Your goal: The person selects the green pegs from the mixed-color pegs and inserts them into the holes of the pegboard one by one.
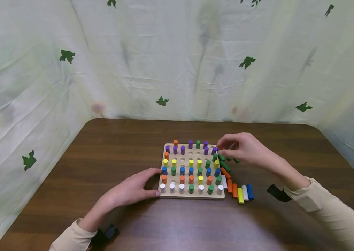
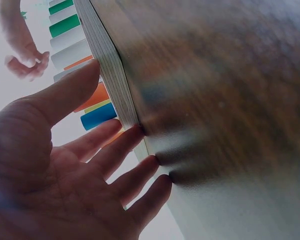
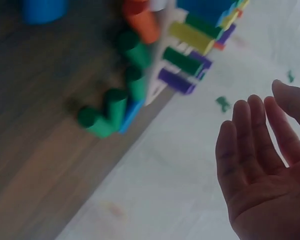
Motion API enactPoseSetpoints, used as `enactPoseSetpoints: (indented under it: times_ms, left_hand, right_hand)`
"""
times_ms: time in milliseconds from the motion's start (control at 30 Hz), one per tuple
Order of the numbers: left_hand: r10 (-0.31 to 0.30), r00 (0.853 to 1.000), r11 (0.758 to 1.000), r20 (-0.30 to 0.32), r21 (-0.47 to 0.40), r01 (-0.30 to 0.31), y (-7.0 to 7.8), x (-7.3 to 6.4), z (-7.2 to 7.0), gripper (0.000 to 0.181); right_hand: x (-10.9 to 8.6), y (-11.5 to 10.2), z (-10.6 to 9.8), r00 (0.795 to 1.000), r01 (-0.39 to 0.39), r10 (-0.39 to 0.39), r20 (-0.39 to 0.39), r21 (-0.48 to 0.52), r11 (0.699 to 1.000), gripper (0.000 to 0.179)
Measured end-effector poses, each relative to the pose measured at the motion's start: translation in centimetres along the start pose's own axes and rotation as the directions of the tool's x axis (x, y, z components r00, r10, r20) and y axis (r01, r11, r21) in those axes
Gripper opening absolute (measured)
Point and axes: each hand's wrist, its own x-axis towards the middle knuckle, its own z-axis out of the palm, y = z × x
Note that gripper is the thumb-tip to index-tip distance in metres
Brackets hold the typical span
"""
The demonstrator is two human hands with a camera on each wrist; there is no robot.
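Note:
A pale wooden pegboard (image 1: 192,196) lies on the table, with pegs in white, orange, blue, yellow, green and purple standing in rows. My left hand (image 1: 136,188) rests at its left side. In the left wrist view, the thumb (image 2: 77,95) touches the board's edge, and the other fingers extend along its side. My right hand (image 1: 243,148) hovers by the far right corner, beside a purple peg (image 1: 214,151). From the right wrist view, its fingers (image 3: 245,135) are loosely extended, with nothing between them. Several loose green pegs (image 3: 117,107) lie below it.
Loose pegs lie along the board's right side: an orange peg (image 1: 225,173), a yellow peg (image 1: 240,196) and a blue peg (image 1: 250,192) among them. Some board holes show no peg. A pale curtain with green leaf shapes (image 1: 247,62) hangs behind the brown table (image 1: 127,139).

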Motion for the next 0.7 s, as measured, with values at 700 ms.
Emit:
enactPoseSetpoints:
  times_ms: [700]
  left_hand:
    - [-0.022,1.0,1.0,0.009,-0.016,0.022,-0.1,0.1,0.1,0.066]
  right_hand:
    - [-0.4,7.1,0.0,0.982,-0.184,0.186,0.036,-0.045,0.982,0.019]
